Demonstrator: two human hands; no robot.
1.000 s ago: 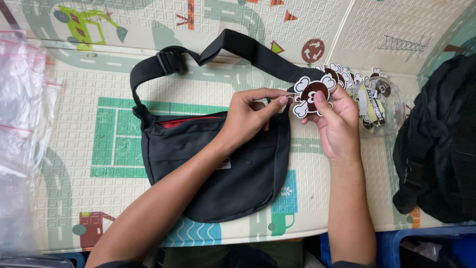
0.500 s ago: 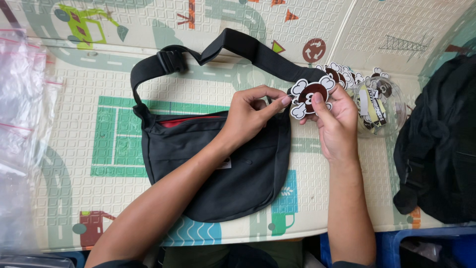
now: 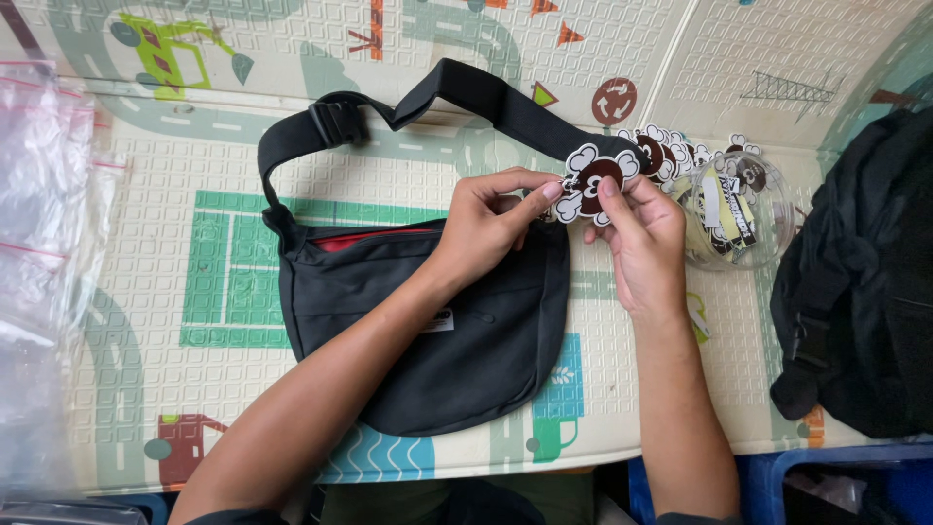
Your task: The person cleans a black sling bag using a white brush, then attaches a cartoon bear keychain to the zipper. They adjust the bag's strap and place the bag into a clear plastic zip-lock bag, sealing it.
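We begin with the play mat (image 3: 146,292), printed with roads, a green court and little vehicles, which covers the whole work surface. On its left edge lies a heap of clear plastic bags (image 3: 44,253); on its right edge sits a bulky black backpack (image 3: 865,282).

In the middle of the mat lies a black sling bag (image 3: 457,360), flat, with a strip of red lining showing at its top opening and its strap (image 3: 466,97) looping away toward the far side. Just right of it, near the far right, stands a clear plastic tub (image 3: 729,219) with stickers heaped in it and spilling over its far rim.

Our left hand (image 3: 491,219) rests over the bag's upper right corner, thumb and forefinger pinched on the left edge of a sticker (image 3: 595,180), a white cloud-shaped cutout with a dark brown round centre. Our right hand (image 3: 637,233) grips the same sticker from the right, thumb pressed on its face. So both hands are closed on the sticker, which is held just above the bag's right end, where the strap joins, and close beside the tub.

We judge the step in hand to be working the sticker between the fingertips, perhaps separating it from a backing, though we cannot tell that for certain. The next move calls for a fine, steady pinch at the edge so the thin piece does not crease or tear.
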